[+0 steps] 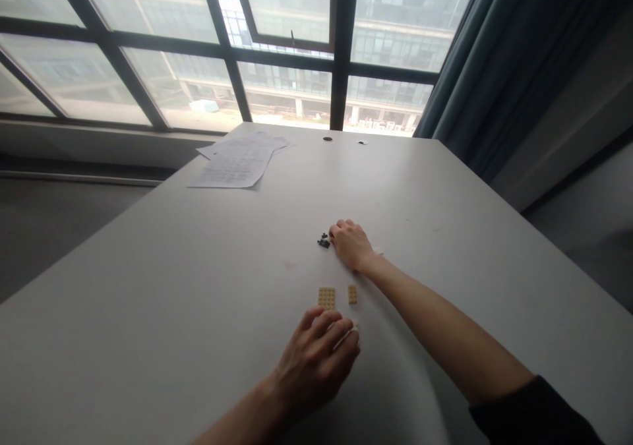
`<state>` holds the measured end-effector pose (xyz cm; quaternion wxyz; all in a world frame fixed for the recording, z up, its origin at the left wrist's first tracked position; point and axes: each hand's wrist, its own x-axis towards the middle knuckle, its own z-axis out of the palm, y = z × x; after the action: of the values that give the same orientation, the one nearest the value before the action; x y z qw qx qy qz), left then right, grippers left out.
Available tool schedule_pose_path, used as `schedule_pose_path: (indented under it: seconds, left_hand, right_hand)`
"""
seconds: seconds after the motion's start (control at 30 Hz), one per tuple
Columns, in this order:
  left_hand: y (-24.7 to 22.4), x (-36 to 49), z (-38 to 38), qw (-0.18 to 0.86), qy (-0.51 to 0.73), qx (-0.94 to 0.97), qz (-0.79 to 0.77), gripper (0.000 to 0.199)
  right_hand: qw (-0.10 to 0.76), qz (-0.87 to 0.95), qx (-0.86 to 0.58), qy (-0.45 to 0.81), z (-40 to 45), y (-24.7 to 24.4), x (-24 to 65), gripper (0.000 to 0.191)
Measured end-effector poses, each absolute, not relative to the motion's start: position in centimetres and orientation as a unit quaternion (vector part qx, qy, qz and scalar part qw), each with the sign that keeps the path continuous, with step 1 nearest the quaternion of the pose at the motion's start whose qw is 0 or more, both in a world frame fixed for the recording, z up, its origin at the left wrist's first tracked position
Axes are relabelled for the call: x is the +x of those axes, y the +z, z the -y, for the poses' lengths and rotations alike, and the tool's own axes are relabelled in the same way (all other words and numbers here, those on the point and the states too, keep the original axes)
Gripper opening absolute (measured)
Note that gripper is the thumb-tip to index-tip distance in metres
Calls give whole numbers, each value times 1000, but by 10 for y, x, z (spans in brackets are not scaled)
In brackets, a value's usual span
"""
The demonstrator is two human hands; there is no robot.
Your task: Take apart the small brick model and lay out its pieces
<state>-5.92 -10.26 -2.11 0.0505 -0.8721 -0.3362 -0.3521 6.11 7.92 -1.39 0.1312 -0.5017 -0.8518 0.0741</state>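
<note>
My left hand (321,356) is low in the middle of the view, fingers curled round a small white toy brick (355,326) that shows in part at the fingertips. Just beyond its knuckles lies a tan studded building plate (326,296), its near edge partly behind the fingers. A narrower tan studded piece (352,294) rests a little to the right. Farther out, my right hand (350,244) is closed, fingertips down at the table beside several small dark grey pieces (324,241). Whatever its fingers hold is hidden. Something white (378,250) peeks out behind that wrist.
Printed paper sheets (237,161) lie at the far left of the white table (222,273). Two round cable holes, a dark one (328,139) and another (362,142), sit near the back edge. Windows (291,89) stand behind, with a blue-grey curtain (475,56) at right.
</note>
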Motion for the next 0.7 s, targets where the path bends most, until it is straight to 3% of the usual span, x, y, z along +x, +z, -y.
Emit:
schedule_pose_path:
  seconds: [0.33,0.5,0.6,0.7]
  left_hand:
    - [-20,-59,102,37,-365,-867,337,11]
    - [-22,-59,102,20,-372,-862,343,15]
    - [-23,-59,101,7,-382,-859,341,18]
    - [-23,-59,100,4,-408,-847,341,24]
  right_hand:
    - [310,790,-504,158,-68,4,83,18]
    - [495,528,-461,513,-33,15,118,22]
    - [483,413,-458,622,3,16,138,34]
    - [443,400,-461,656,40,9,146,32]
